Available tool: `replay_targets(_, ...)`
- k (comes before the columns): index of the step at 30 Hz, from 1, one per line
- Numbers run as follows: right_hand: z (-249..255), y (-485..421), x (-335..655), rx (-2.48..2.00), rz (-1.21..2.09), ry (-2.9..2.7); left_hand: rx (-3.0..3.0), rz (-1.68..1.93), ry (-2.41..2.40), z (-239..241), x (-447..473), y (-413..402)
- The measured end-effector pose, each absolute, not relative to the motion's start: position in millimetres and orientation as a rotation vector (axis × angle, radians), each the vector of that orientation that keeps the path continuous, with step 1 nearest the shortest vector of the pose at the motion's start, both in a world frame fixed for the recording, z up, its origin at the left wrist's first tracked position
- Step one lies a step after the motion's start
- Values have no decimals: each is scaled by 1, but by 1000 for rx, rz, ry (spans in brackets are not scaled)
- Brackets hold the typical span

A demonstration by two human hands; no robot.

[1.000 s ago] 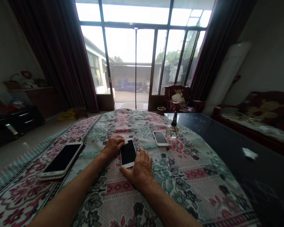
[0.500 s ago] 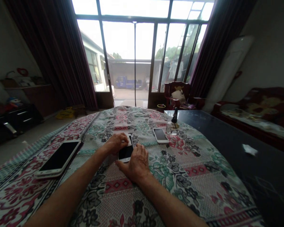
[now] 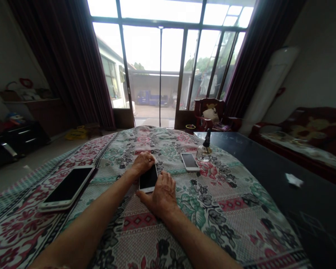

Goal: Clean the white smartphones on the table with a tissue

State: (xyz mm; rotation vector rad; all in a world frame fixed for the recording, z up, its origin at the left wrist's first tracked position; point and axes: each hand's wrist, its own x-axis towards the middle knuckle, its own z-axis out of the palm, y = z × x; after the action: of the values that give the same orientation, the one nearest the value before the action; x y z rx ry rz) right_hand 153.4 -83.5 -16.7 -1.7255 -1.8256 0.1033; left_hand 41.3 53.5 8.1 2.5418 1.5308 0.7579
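A white-framed smartphone with a black screen [image 3: 148, 179] lies on the flowered cloth between my hands. My right hand [image 3: 164, 190] grips its lower end, thumb at the bottom edge and fingers along the right side. At the far end of the screen, my left hand [image 3: 143, 163] is closed, fingers pinched together. A bit of white, apparently a wipe [image 3: 156, 161], shows by its fingertips; most of it is hidden. To the right lies a smaller white phone [image 3: 190, 162], beside a clear glass bottle with a black top [image 3: 204, 153]. A larger white phone [image 3: 68, 187] rests at the left.
The patterned tablecloth [image 3: 201, 231] covers the table. On the dark tabletop at the right lies a crumpled white tissue [image 3: 294, 180]. Beyond stand a wooden armchair [image 3: 210, 112], a wooden sofa [image 3: 305, 130] and glass doors [image 3: 145, 89] between dark curtains.
My left hand has slid up the phone to its far edge, baring more of the black screen. My right hand keeps its hold in the same place.
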Motion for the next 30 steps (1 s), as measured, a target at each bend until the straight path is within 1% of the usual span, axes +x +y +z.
replay_targets(5, -17, -83, 153, -1723, 114, -1840, 2586, 708, 1339, 4, 24, 22)
replay_targets(9, -20, -82, 153, -1724, 113, -1839, 2628, 729, 1211, 5, 11, -9)
replay_targets(12, -21, -81, 152, -1722, 115, -1835, 2631, 738, 1136, 5, 7, -18)
replay_targets(16, -20, -83, 152, -1723, 126, -1844, 2594, 728, 1155, 4, 12, -4)
replay_targets(25, -20, -83, 153, -1728, 106, -1827, 2587, 738, 1409, 9, 39, 51)
replay_targets(30, -18, -83, 153, -1739, 101, -1828, 2563, 727, 1511, 8, 45, 56)
